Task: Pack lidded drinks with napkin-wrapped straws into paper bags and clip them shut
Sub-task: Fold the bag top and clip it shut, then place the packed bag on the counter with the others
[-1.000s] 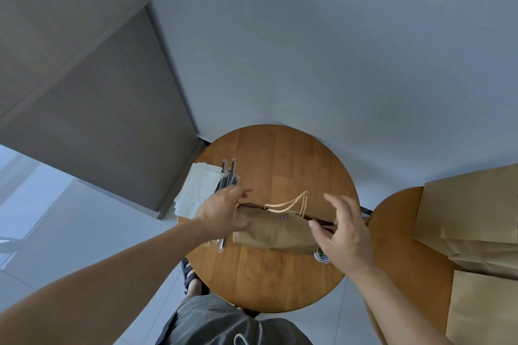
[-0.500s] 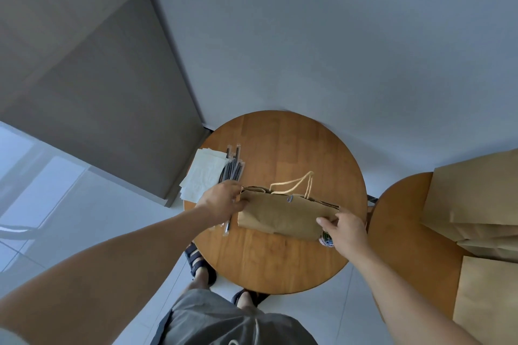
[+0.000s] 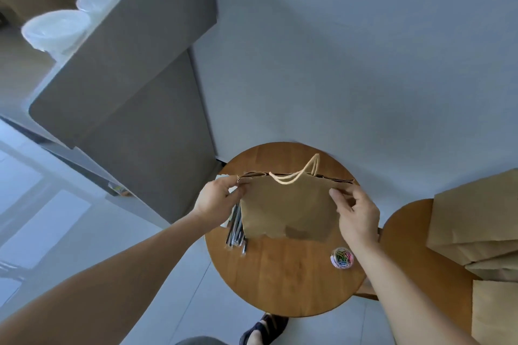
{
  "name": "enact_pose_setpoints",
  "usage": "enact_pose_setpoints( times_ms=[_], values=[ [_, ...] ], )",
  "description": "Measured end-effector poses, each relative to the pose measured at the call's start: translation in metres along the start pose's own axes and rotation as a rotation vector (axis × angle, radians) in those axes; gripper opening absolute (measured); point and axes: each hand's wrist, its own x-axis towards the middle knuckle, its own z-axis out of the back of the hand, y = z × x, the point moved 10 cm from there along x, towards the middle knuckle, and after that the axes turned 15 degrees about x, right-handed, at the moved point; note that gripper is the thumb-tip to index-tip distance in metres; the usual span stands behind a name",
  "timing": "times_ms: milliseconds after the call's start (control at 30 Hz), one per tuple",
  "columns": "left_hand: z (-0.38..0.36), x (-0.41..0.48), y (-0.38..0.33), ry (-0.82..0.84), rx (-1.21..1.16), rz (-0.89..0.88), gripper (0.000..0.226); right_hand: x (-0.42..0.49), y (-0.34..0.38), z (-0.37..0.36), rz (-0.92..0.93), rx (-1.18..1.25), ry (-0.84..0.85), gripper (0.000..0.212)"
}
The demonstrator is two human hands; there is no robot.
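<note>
Fingers: left fingers [image 3: 238, 185] pinching the bag's top left corner; right fingers [image 3: 353, 199] and thumb pinching the top edge near its right corner; none spread.
Hands: left hand [image 3: 214, 200] and right hand [image 3: 360, 216] about level, one at each end of the mouth.
Paper bag [image 3: 288, 207]: held upright over the middle of the round table [image 3: 280, 283], flat face toward the camera; bottom edge touching the wood or just above it, cannot tell.
Long axis: mouth running left to right between the two hands, nearly closed, only a dark slit showing; handle loops [image 3: 297, 178] rising from mid-edge.
Coming move: probably parting front and back walls to open the mouth; equal reach for both hands.
Straws [image 3: 236, 232]: at the table's left edge, under the left hand, partly behind the bag.
Clip tub [image 3: 342, 258]: near the right edge, just beside the right wrist.
</note>
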Motion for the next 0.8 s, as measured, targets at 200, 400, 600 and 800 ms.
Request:
enact_pose_setpoints(
  times_ms=[200, 400, 600, 800],
  values=[
    [0.104, -0.039, 0.006, -0.220, -0.223, -0.006, 0.015, -0.009, 0.103, -0.048, 0.095, 0.141, -0.001, 0.008],
    [0.225, -0.112, 0.038, -0.498, -0.467, -0.035, 0.015, -0.044, 0.222, -0.108, 0.188, 0.346, -0.025, 0.013],
    [0.347, -0.194, 0.086, -0.778, -0.569, -0.024, 0.028, -0.089, 0.338, -0.199, 0.279, 0.444, 0.164, 0.002],
    [0.461, -0.256, 0.130, -1.032, -0.521, -0.023, 0.028, -0.126, 0.434, -0.293, 0.328, 0.518, 0.410, 0.021]
  ],
)
